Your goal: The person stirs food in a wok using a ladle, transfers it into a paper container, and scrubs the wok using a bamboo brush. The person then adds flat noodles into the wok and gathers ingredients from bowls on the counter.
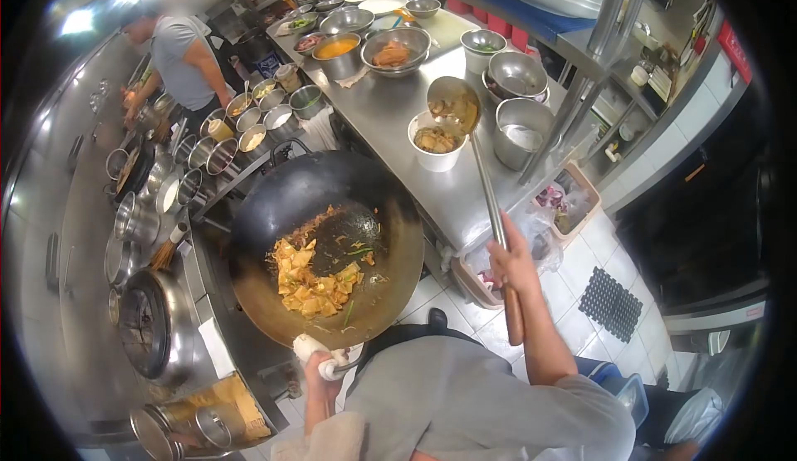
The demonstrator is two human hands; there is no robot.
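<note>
My left hand (322,378) is closed round the wok's handle through a white cloth (312,351). The large dark wok (390,287) is tilted, with broad yellow-brown noodle pieces (320,282) and bits of green in it. In my right hand (515,263) is the long ladle (486,180), gripped near its wooden end. The ladle's bowl holds more of the food and hangs over the rim of a white tub (437,159) on the steel counter. Brown food sits inside that tub; I cannot tell whether the ladle touches it.
A steel pot (521,141) and stacked metal bowls (516,75) stand right of the tub. Bins with plastic bags (477,282) are below the counter edge. Another person (178,63) works at the far left, beside several ingredient containers (222,156).
</note>
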